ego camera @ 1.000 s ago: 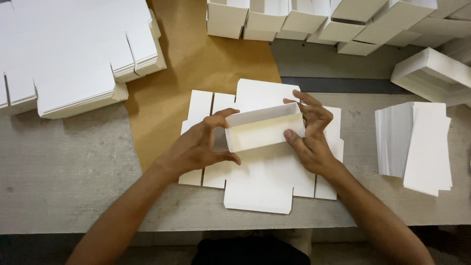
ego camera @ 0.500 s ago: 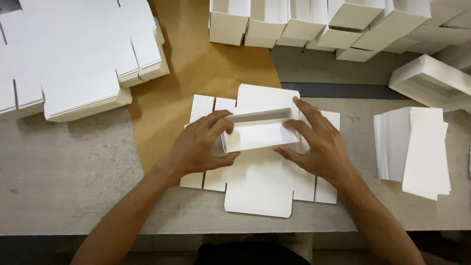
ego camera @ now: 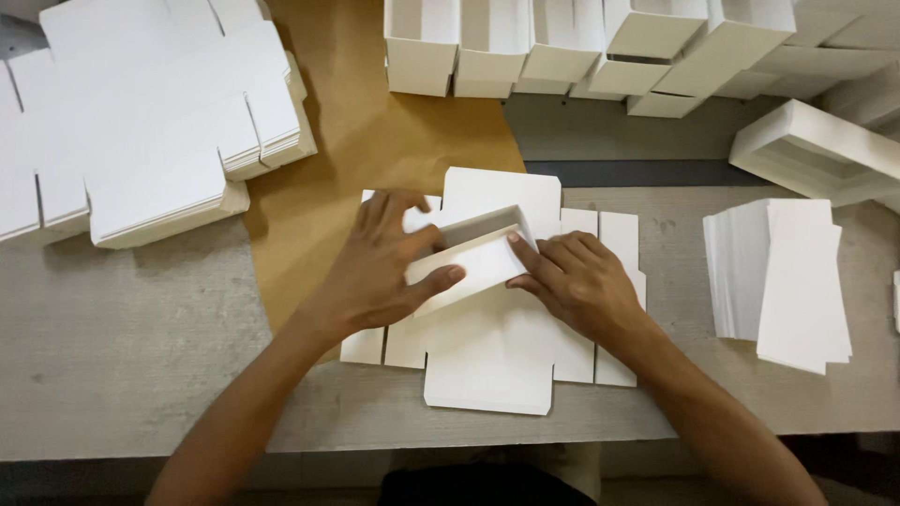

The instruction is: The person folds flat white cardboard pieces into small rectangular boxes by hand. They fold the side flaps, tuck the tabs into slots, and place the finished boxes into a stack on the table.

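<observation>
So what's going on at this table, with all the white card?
A person is folding a small white card box over a flat die-cut card blank on the grey table. The left hand grips the box's left end, thumb along its front wall; the right hand presses on its right end. A stack of flat blanks lies at the left, finished boxes stand at the back, and a pile of white strips sits to the right.

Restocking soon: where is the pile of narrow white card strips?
In the head view, the strip pile lies on the grey table, right of the right hand.
</observation>
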